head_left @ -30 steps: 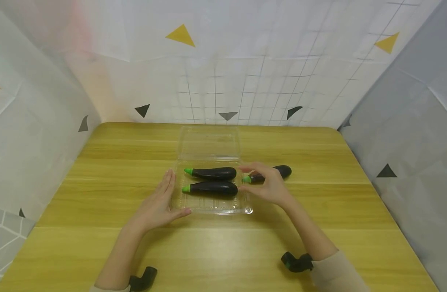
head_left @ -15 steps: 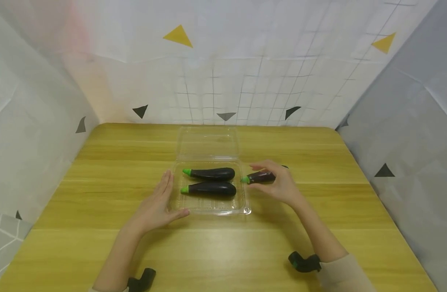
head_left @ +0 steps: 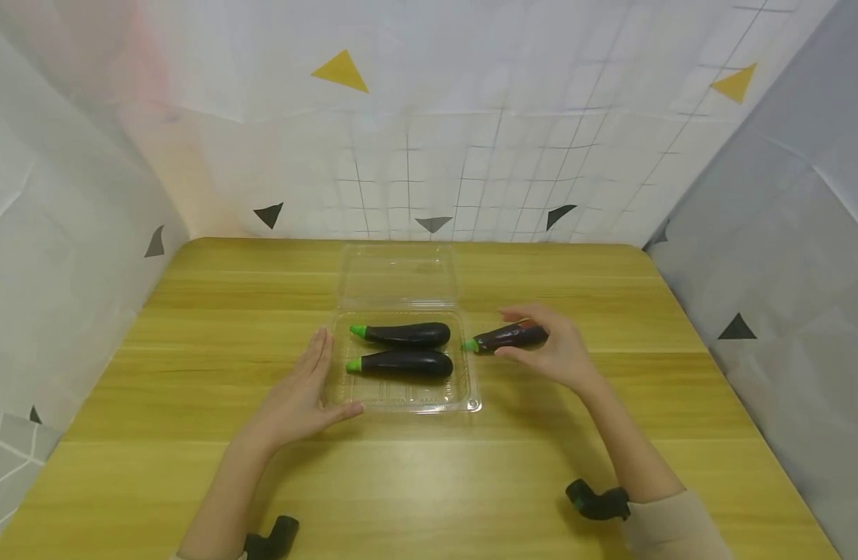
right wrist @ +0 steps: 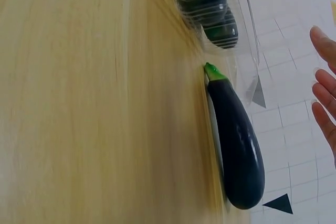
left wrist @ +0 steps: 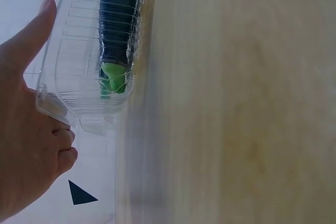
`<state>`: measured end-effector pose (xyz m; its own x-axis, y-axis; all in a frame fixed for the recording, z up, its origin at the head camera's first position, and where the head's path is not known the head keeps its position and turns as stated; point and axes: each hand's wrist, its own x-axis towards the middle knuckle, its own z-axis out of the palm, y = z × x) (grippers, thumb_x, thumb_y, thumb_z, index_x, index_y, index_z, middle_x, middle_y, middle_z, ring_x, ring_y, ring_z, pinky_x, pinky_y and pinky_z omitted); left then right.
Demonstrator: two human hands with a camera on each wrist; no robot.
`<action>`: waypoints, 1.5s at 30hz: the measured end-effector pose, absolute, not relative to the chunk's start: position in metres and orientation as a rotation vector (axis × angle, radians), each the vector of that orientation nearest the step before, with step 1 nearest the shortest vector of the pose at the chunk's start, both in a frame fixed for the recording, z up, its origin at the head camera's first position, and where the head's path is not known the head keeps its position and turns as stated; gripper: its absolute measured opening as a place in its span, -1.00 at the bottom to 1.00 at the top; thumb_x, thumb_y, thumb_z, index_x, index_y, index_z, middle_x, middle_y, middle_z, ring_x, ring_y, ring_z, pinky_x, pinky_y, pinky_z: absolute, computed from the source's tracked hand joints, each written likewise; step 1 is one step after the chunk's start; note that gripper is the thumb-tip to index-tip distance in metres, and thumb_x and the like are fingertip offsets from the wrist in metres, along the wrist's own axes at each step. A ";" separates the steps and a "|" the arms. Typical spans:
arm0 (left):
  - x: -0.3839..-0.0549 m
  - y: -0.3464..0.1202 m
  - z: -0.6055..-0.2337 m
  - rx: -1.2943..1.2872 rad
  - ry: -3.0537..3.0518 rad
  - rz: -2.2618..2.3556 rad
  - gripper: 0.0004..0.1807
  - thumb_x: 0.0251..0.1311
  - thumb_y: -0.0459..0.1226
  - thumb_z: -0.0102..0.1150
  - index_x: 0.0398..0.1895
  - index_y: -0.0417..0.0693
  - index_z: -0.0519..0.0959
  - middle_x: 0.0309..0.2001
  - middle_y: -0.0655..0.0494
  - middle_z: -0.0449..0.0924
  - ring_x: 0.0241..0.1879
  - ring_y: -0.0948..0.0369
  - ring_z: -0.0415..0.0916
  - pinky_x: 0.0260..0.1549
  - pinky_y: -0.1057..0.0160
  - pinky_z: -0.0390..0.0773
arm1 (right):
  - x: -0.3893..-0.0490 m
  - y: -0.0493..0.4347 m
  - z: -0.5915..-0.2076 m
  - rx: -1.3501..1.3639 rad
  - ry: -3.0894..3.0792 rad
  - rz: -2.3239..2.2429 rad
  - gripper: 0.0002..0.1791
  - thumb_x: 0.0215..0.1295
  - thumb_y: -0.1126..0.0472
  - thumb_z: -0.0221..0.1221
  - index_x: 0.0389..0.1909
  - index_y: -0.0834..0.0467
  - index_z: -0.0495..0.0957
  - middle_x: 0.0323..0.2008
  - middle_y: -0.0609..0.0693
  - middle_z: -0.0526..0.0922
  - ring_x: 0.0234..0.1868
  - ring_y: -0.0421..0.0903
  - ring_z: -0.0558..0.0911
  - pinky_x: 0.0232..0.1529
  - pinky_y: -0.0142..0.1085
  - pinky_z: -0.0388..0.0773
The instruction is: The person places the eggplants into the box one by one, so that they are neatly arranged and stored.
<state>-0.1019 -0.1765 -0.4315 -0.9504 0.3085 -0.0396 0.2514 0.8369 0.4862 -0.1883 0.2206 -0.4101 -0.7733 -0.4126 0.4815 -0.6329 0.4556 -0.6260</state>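
A clear plastic clamshell container (head_left: 407,405) lies open on the table, its lid (head_left: 398,276) folded back toward the wall. Inside it, side by side, are two dark eggplants with green stem ends: a rear eggplant (head_left: 407,334) and a front eggplant (head_left: 404,364). My left hand (head_left: 295,400) rests on the container's left rim, fingers straight, thumb by the front edge. A third eggplant (right wrist: 237,145) lies on the table just right of the container. Over its thick end hovers my right hand (head_left: 558,348), thumb and fingers spread; the right wrist view shows the fingertips (right wrist: 321,81) apart from it.
The wooden table (head_left: 414,482) ends at pale cloth walls with yellow and dark triangles. A black elbow-shaped piece (head_left: 597,500) sits at the right wrist, and a similar black piece (head_left: 273,537) at the left.
My right hand has moved right, from the container's right edge to above the third eggplant's thick end. The left hand has stayed at the container's left rim.
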 end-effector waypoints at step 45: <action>-0.101 -0.176 -0.431 0.437 2.903 0.727 0.28 0.05 0.35 0.13 0.52 -0.16 -0.35 0.53 -0.05 -0.50 0.49 -0.03 -0.37 0.33 -0.15 0.04 | -0.215 0.261 -0.431 0.692 -2.575 1.190 -0.44 -0.03 0.21 0.48 0.07 0.16 0.59 -0.05 0.15 0.64 -0.02 0.09 0.58 -0.03 0.07 0.52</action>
<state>-0.1012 -0.1756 -0.4313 -0.9515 0.3045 -0.0435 0.2480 0.8433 0.4767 -0.2154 0.2611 -0.4307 -0.8648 -0.3231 0.3844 -0.5021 0.5609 -0.6582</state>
